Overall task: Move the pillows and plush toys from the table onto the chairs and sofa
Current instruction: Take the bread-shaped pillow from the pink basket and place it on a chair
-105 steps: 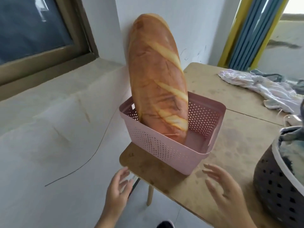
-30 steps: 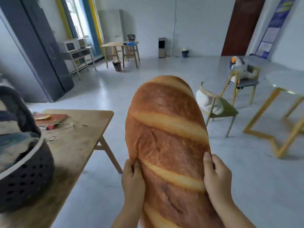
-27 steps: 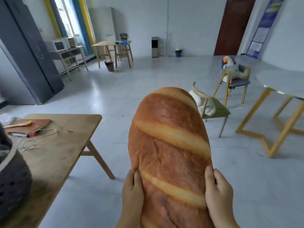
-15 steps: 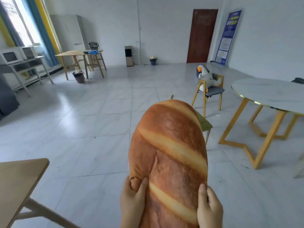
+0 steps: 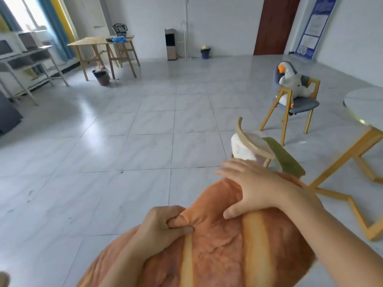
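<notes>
I'm fearing the big brown loaf-shaped plush pillow (image 5: 217, 255) is slipping floorward: left hand (image 5: 163, 222) fingers (image 5: 160, 214) pinching one fold, right hand (image 5: 261, 189) fingers (image 5: 234, 169) lying spread.

bread pillow (image 5: 217, 255) front-centre; near chair (image 5: 286, 160) behind-right of it; goose plush (image 5: 292, 79) on far chair (image 5: 300, 104) beyond; round table (image 5: 364, 104) far right

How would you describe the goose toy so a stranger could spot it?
Start at the brown door on the far wall and come forward to the blue-seated chair beside the round white table. The goose plush sits on it: white with an orange beak, unlike the plain white soft item on the nearer green chair.
</notes>
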Action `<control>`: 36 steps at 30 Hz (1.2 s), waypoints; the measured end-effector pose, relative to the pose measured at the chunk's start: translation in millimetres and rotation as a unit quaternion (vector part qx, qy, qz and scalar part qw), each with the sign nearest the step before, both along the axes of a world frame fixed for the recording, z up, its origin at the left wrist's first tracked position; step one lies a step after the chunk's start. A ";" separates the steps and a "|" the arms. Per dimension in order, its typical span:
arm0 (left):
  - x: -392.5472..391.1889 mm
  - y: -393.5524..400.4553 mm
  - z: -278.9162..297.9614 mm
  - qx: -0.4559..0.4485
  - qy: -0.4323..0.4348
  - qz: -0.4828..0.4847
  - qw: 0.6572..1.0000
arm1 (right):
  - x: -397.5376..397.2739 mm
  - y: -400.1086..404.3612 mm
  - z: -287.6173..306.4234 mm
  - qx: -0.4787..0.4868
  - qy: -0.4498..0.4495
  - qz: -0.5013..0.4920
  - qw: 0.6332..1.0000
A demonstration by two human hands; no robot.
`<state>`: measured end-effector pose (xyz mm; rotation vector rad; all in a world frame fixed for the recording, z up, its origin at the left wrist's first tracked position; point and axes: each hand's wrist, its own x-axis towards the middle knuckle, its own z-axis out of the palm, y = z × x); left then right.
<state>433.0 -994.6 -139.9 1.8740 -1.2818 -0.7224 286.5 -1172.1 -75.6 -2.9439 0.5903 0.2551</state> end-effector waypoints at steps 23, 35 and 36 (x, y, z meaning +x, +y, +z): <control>486.3 -417.4 -53.2 0.269 -0.204 -0.055 0.940 | 445.7 -411.1 -128.6 0.308 -0.019 -0.195 0.931; 667.4 -768.6 -32.5 -0.068 -0.397 -0.143 0.904 | 571.9 -676.7 -110.9 0.086 -0.348 -0.315 0.879; 674.5 -792.6 -39.0 -0.060 -0.387 -0.128 0.911 | 580.6 -698.0 -121.9 0.103 -0.351 -0.319 0.874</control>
